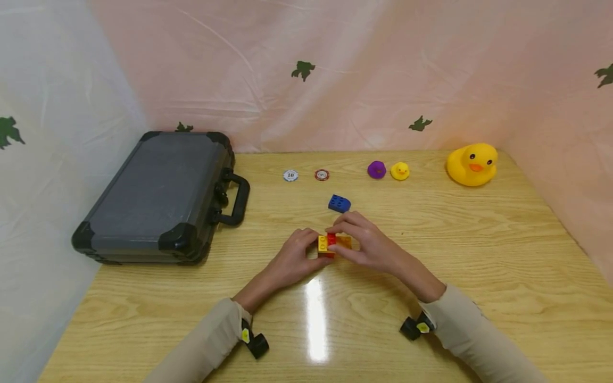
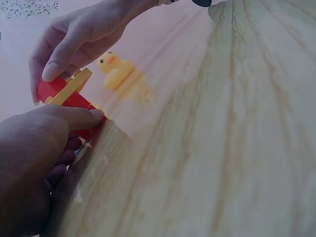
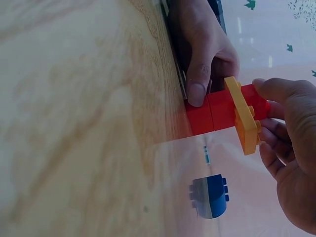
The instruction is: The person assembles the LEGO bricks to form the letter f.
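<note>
Both hands are on a small stack of toy building bricks in the middle of the table. At its base are two red bricks (image 3: 219, 112), held low down by my left hand (image 1: 296, 258) between thumb and fingers. Across them lies a longer, thin yellow brick (image 3: 243, 118) that overhangs, its studs facing up. A further red brick (image 3: 254, 97) sits on the yellow one, and my right hand (image 1: 369, 242) pinches it between thumb and fingers. Just beyond the stack lies a blue brick (image 1: 339, 203) with one rounded end, touched by neither hand.
A grey hard case (image 1: 148, 197) with a black handle (image 1: 240, 201) lies at the left. Along the back are a white chip (image 1: 290, 175), a red chip (image 1: 322, 175), a purple duck (image 1: 377, 169), a small yellow duck (image 1: 399, 171) and a large yellow duck (image 1: 471, 166). Cloth hangs behind.
</note>
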Motion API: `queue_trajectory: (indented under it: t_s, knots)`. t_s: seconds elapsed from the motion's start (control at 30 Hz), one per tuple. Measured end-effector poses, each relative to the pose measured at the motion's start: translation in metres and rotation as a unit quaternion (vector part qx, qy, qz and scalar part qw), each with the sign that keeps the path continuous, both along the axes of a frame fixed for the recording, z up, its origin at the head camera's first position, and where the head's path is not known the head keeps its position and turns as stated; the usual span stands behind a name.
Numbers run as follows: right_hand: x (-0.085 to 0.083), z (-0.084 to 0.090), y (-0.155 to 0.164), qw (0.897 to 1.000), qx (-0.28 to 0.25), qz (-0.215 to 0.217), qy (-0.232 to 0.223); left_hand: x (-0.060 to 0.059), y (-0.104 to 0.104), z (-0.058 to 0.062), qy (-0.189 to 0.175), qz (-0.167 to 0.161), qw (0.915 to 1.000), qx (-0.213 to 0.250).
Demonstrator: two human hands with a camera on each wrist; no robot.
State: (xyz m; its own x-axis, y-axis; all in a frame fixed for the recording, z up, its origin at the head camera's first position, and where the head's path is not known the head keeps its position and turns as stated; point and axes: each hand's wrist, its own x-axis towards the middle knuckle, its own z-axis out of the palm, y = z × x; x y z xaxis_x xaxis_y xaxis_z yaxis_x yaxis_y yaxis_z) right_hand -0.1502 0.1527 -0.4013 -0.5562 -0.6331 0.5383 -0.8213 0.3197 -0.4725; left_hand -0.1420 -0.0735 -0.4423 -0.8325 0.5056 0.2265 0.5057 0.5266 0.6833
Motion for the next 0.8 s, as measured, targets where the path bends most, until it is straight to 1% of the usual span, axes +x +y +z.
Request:
queue_trajectory:
  t_s: [0.2, 0.53, 0.7, 0.8]
  knots:
    - [0.0003, 0.0007, -0.0006, 1.000, 0.003, 0.000, -0.011, 0.0001, 0.0006, -0.0003, -0.003, 0.002, 1.0000, 0.001]
    - [-0.0027, -0.0034, 0.0004, 0.999, -0.016, 0.014, -0.024, 0.0002, 0.0001, 0.0003, -0.005, 0.004, 1.0000, 0.001]
    - [-0.0021, -0.0035, 0.0008, 0.999, -0.012, 0.008, -0.037, 0.0008, -0.0003, 0.0016, -0.009, 0.003, 1.0000, 0.000]
    - [-0.0015, -0.0026, 0.0016, 0.999, -0.001, -0.001, -0.054, 0.0011, -0.0001, 0.0021, -0.012, 0.002, 0.9999, -0.002]
